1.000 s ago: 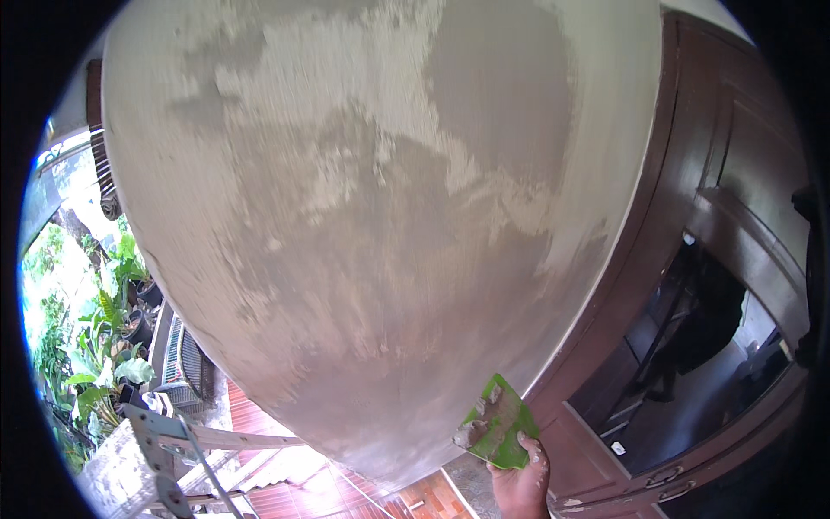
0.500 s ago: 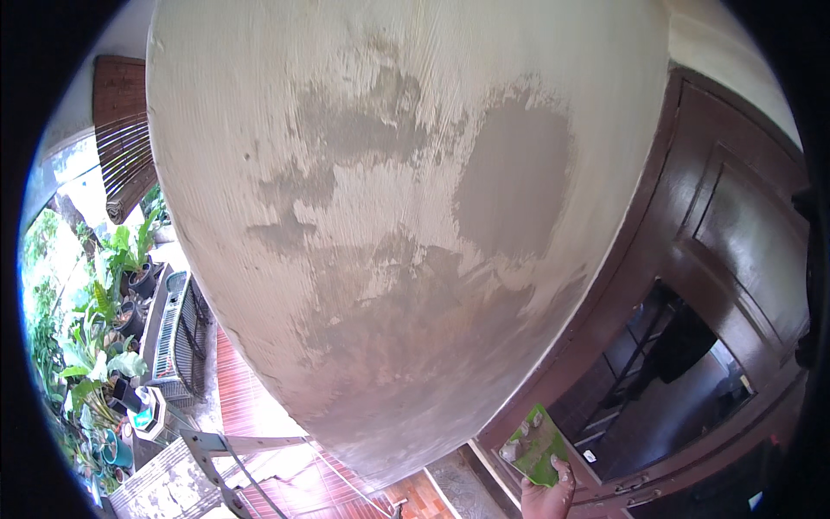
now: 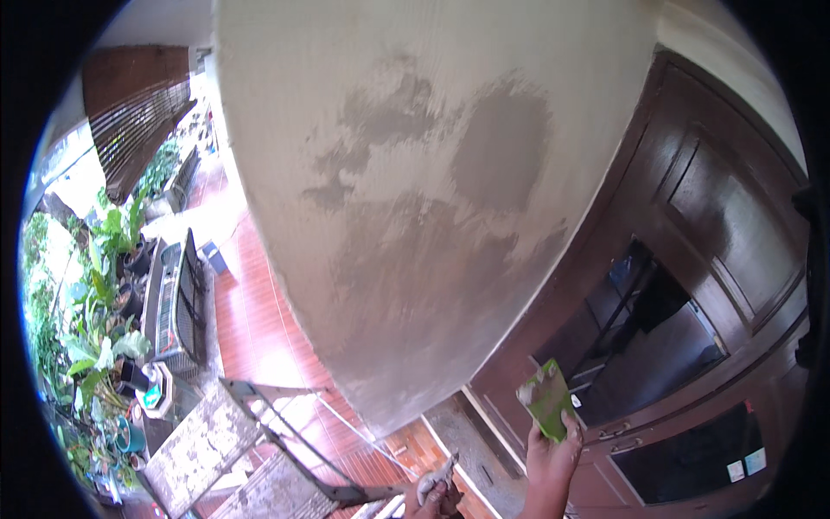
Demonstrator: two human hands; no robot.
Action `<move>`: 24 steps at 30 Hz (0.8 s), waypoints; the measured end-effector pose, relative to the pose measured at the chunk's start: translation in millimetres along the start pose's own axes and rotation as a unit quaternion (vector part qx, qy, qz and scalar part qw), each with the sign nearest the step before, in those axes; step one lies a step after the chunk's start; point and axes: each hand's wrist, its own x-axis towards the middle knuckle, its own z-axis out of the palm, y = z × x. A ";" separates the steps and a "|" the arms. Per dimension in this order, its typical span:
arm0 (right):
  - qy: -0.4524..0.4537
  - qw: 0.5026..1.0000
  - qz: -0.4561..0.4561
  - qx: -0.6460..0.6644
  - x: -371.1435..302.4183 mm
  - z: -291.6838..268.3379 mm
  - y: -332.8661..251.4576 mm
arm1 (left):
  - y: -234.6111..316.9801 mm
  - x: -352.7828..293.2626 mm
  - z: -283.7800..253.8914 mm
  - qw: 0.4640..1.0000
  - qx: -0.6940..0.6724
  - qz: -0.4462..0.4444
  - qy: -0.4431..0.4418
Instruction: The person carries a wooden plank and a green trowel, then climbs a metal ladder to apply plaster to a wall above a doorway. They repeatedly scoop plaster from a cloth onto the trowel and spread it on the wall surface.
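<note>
My right hand (image 3: 553,445) is raised near the dark brown door, gripping a green flat plate (image 3: 551,402) with lumps of grey plaster on it. Lower and to its left, my left hand (image 3: 435,503) shows at the bottom edge. Its fingers are closed round a small plaster-smeared tool (image 3: 438,478); its exact kind cannot be made out. Before me rises a pale wall (image 3: 398,182) with rough patches of grey wet-looking plaster. Both hands are apart from this wall.
A paint-spattered stepladder (image 3: 285,467) stands at the lower left. The brown panelled door (image 3: 596,311) with glass panes is on the right. Potted plants (image 3: 130,376), a metal bench (image 3: 175,298) and a rolled bamboo blind (image 3: 138,130) line the left, beside red floor tiles (image 3: 246,298).
The view has shifted, showing more floor and stepladder. My right hand with the green plate is higher in view, and my left hand with the smeared tool has come into sight.
</note>
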 end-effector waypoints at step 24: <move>-0.363 0.925 -0.056 -0.096 -56.1 200.1 25.7 | 269.1 -55.6 -63.9 0.986 0.147 0.055 -0.053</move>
